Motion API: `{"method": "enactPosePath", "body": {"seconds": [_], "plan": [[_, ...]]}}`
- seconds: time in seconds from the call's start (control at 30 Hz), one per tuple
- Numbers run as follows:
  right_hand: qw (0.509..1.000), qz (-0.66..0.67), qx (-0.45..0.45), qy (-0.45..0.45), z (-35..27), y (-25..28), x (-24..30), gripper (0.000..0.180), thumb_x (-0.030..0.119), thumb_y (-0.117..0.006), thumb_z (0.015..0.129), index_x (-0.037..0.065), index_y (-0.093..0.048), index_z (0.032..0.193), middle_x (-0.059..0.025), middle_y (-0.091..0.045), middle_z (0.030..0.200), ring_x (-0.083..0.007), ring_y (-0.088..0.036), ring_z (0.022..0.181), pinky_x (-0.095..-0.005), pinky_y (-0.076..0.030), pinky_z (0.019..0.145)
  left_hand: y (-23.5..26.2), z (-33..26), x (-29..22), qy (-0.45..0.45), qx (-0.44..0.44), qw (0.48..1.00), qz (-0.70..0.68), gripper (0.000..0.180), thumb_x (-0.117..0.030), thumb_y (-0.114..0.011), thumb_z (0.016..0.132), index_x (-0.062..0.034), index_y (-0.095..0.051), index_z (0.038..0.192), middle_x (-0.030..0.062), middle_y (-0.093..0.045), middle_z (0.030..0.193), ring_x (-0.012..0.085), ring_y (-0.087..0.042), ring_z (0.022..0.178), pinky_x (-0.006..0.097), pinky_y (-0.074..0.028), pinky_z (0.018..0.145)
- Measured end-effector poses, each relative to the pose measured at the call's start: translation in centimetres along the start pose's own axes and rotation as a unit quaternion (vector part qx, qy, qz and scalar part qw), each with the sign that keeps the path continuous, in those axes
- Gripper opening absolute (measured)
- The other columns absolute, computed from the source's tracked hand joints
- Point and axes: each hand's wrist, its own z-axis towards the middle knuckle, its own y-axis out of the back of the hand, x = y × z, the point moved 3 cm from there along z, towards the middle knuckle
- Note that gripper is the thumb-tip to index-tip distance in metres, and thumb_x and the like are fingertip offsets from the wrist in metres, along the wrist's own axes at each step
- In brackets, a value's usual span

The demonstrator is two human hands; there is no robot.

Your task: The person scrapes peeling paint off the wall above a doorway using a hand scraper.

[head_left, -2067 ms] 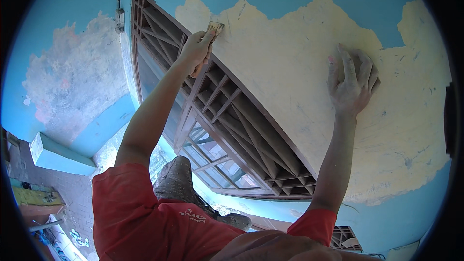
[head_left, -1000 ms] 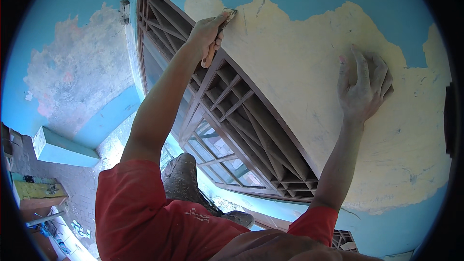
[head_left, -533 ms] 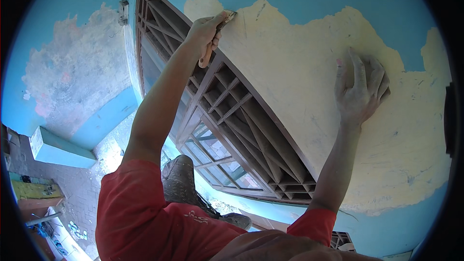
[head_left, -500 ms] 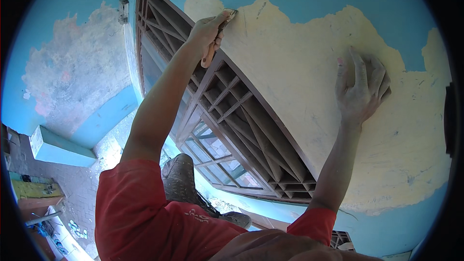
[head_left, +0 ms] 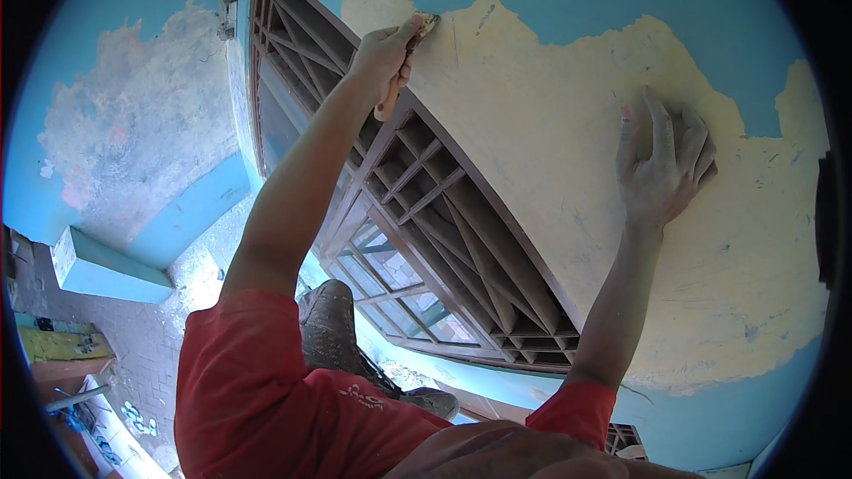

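My left hand (head_left: 380,58) is closed around a scraper (head_left: 385,108) with a wooden handle. The scraper's blade meets the wall where blue paint borders a bare cream patch (head_left: 532,98), just above the window's top corner. Farther right, my right hand (head_left: 661,177) rests on the cream patch, fingers bent and apart, dusted pale. Nothing shows in its grasp, though the palm is turned away from view.
A brown wooden window frame with lattice vents (head_left: 426,168) runs diagonally below the patch. At left are another peeled wall area (head_left: 133,115), a blue ledge (head_left: 111,270), a small wall box (head_left: 227,18) and a paved floor (head_left: 142,346) far below.
The left hand and scraper have shifted very slightly right along the paint edge. My right hand stays at the same spot on the wall.
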Motion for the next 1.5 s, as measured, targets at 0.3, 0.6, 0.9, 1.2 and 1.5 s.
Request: {"method": "enactPosePath", "body": {"seconds": [0.3,0.6,0.9,1.2,1.5], "plan": [[1.000,0.003,0.014,-0.010,0.0,0.0,0.1,0.032,0.053,-0.072,0.091,0.035,-0.076,0.117,0.0038,-0.063,0.115,-0.0217,-0.059,0.106,-0.0401,-0.042,0.087,-0.7,1.0,-1.0,-0.022,-0.030,0.996,-0.083,0.047,-0.052,-0.066,0.099,-0.0116,-0.058,0.077,-0.0017,-0.050,0.060,0.0091,-0.047,0.047,0.027,-0.041,0.042],[1.000,-0.002,0.013,-0.009,-0.3,-0.2,-0.1,0.032,0.054,-0.072,0.090,0.035,-0.075,0.117,0.0040,-0.062,0.115,-0.0207,-0.058,0.104,-0.0404,-0.041,0.087,-0.9,0.7,-0.2,0.004,-0.062,0.992,-0.114,0.045,-0.049,-0.066,0.100,-0.0111,-0.059,0.077,-0.0011,-0.052,0.059,0.0088,-0.045,0.044,0.027,-0.041,0.042],[1.000,-0.006,0.021,-0.017,-0.6,-0.1,0.0,0.033,0.053,-0.071,0.092,0.034,-0.075,0.119,0.0042,-0.063,0.116,-0.0210,-0.059,0.108,-0.0409,-0.043,0.088,-1.1,-0.1,1.6,0.048,-0.056,0.993,-0.096,0.044,-0.048,-0.068,0.099,-0.0095,-0.062,0.079,0.0000,-0.052,0.058,0.0111,-0.045,0.045,0.030,-0.041,0.044],[0.999,-0.007,0.016,-0.039,0.1,0.4,0.1,0.031,0.052,-0.073,0.090,0.033,-0.075,0.115,0.0033,-0.063,0.116,-0.0224,-0.060,0.107,-0.0415,-0.043,0.089,2.1,3.8,0.5,0.056,-0.081,0.992,-0.080,0.047,-0.051,-0.067,0.099,-0.0110,-0.054,0.076,-0.0007,-0.049,0.060,0.0115,-0.044,0.046,0.029,-0.039,0.043],[0.980,0.185,-0.042,-0.065,-1.1,-0.7,1.5,0.026,0.040,-0.077,0.086,0.014,-0.074,0.091,-0.0070,-0.062,0.115,-0.0306,-0.060,0.112,-0.0469,-0.051,0.091,8.6,-13.0,32.9,0.358,-0.005,0.899,-0.252,0.038,-0.053,-0.049,0.105,-0.0171,-0.061,0.098,-0.0061,-0.052,0.062,0.0060,-0.049,0.045,0.017,-0.041,0.037]]}}
